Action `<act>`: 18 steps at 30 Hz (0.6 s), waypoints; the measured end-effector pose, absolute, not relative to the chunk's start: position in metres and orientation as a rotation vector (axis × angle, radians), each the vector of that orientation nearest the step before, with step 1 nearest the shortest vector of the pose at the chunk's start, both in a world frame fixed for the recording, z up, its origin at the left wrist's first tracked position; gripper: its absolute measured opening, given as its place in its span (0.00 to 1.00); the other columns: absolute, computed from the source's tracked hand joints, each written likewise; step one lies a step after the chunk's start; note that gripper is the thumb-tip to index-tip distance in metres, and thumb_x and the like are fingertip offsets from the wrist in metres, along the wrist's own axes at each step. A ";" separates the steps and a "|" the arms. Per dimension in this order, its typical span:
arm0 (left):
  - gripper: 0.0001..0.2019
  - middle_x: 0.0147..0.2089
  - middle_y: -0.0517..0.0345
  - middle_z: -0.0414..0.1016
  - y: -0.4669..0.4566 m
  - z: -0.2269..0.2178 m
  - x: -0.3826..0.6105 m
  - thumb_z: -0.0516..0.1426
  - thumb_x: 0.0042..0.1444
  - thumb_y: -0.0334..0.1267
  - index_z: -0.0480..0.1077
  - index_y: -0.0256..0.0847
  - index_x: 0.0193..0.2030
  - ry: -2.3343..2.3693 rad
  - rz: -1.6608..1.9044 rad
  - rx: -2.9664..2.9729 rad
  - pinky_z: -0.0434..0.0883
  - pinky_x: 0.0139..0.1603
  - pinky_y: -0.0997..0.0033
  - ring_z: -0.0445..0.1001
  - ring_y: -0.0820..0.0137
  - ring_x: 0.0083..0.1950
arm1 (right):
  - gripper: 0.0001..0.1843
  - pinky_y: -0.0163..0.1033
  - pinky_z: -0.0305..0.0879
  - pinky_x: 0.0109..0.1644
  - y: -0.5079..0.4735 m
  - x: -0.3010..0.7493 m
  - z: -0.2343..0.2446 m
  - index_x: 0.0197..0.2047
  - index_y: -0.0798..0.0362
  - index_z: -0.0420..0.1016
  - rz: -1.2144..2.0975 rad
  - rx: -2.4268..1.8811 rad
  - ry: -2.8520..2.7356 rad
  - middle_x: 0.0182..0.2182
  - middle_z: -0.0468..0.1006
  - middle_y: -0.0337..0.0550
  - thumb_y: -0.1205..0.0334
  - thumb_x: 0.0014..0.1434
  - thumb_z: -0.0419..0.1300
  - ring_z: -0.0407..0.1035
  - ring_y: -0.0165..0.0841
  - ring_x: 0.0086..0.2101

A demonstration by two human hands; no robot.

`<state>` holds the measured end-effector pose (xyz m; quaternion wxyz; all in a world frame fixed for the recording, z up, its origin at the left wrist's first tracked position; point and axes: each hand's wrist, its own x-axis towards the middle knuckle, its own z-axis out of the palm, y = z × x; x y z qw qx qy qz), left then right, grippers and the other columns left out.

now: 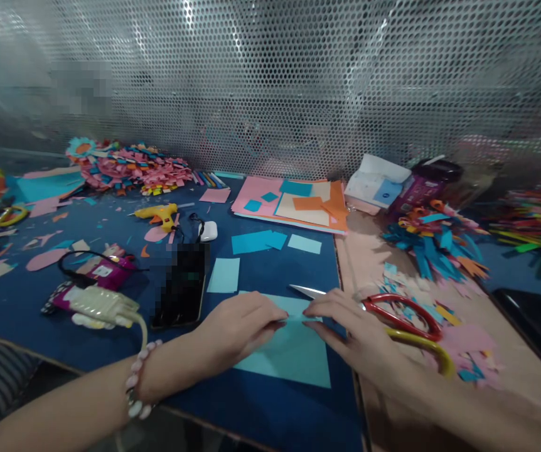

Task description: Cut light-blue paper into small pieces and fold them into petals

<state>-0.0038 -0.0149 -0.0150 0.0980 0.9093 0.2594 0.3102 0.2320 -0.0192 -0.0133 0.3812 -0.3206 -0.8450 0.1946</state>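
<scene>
Both the left hand (240,323) and right hand (353,333) had fingers pinched on the paper (294,358). Light, floppy stuff I reckon, best held at the edge under the fingers.

Paper sheet (292,355) — light turquoise, rectangular, flat on the desk (261,405); far edge creased upward under the fingers (277,319) — remainder spreads nearward of them.

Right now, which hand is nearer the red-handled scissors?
Right. The right hand sits just left of the red-handled scissors, whose blade runs behind it. The left hand is further left, across the fold of the light blue paper that both hands pinch.
</scene>
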 end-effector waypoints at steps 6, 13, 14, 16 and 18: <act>0.09 0.40 0.54 0.76 -0.012 -0.017 -0.004 0.53 0.60 0.29 0.67 0.38 0.47 0.762 0.949 2.653 0.72 0.42 0.72 0.74 0.71 0.40 | 0.07 0.32 0.67 0.43 -0.023 0.235 -0.019 0.41 0.52 0.70 0.507 -0.929 -2.149 0.36 0.74 0.41 0.71 0.60 0.57 0.70 0.28 0.39; 0.07 0.37 0.55 0.76 -0.011 -0.016 -0.004 0.52 0.61 0.30 0.69 0.38 0.44 0.853 0.981 2.657 0.72 0.40 0.75 0.73 0.73 0.39 | 0.08 0.32 0.67 0.39 -0.024 0.229 -0.008 0.43 0.50 0.70 0.543 -0.950 -2.143 0.36 0.74 0.40 0.70 0.61 0.55 0.70 0.27 0.36; 0.07 0.37 0.55 0.76 -0.012 -0.015 -0.004 0.52 0.61 0.30 0.68 0.37 0.45 0.873 1.001 2.700 0.72 0.40 0.74 0.74 0.73 0.39 | 0.08 0.32 0.66 0.39 -0.023 0.228 -0.006 0.42 0.50 0.70 0.559 -0.950 -2.145 0.35 0.74 0.40 0.69 0.61 0.54 0.70 0.27 0.35; 0.11 0.39 0.53 0.76 -0.013 -0.014 -0.002 0.54 0.60 0.31 0.66 0.35 0.50 0.950 1.060 2.816 0.73 0.40 0.71 0.74 0.71 0.39 | 0.06 0.31 0.66 0.37 -0.019 0.228 -0.004 0.41 0.50 0.71 0.573 -0.943 -2.125 0.34 0.74 0.39 0.69 0.62 0.54 0.69 0.27 0.34; 0.15 0.39 0.51 0.76 -0.017 -0.012 -0.001 0.57 0.58 0.35 0.65 0.33 0.51 1.044 1.160 2.895 0.73 0.40 0.69 0.74 0.69 0.39 | 0.05 0.32 0.66 0.36 -0.013 0.230 -0.003 0.40 0.51 0.71 0.566 -0.945 -2.112 0.33 0.74 0.40 0.67 0.62 0.55 0.69 0.27 0.33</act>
